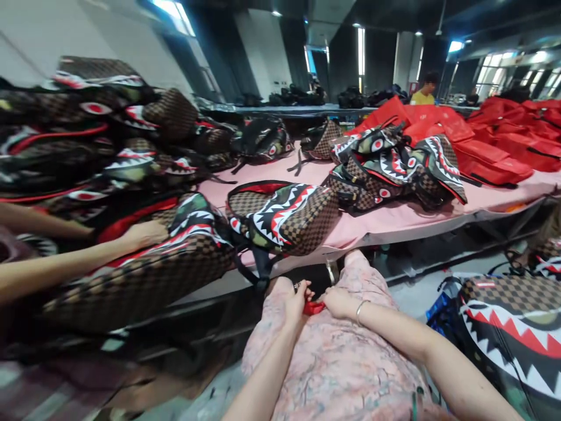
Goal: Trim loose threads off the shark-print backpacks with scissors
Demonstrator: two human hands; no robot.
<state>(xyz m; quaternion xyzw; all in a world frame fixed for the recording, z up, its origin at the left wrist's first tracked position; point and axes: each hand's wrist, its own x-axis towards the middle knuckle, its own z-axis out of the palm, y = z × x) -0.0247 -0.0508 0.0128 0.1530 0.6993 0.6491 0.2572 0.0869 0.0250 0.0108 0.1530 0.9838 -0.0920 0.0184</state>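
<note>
my two hands meet at the lower middle of the frame, over my pink patterned clothing (333, 362). my left hand (294, 301) has its fingers curled closed on one end of a small red piece (314, 308); my right hand (342, 303), a bracelet (360, 313) at its wrist, has its fingers drawn together at the other end. a small dark bit shows by my left fingertips, and i cannot tell what it is. at the centre, a checked shark-mouth backpack (284, 216) lies on the pink bench (394, 225), a black strap (262, 266) hanging over the edge. at the left, a co-worker's hand (146, 233) rests on another checked bag (175, 263). similar backpacks (135, 161) pile up at the upper left, red bags (495, 155) at the upper right, and one large shark-mouth bag (512, 327) stands at the lower right.
</note>
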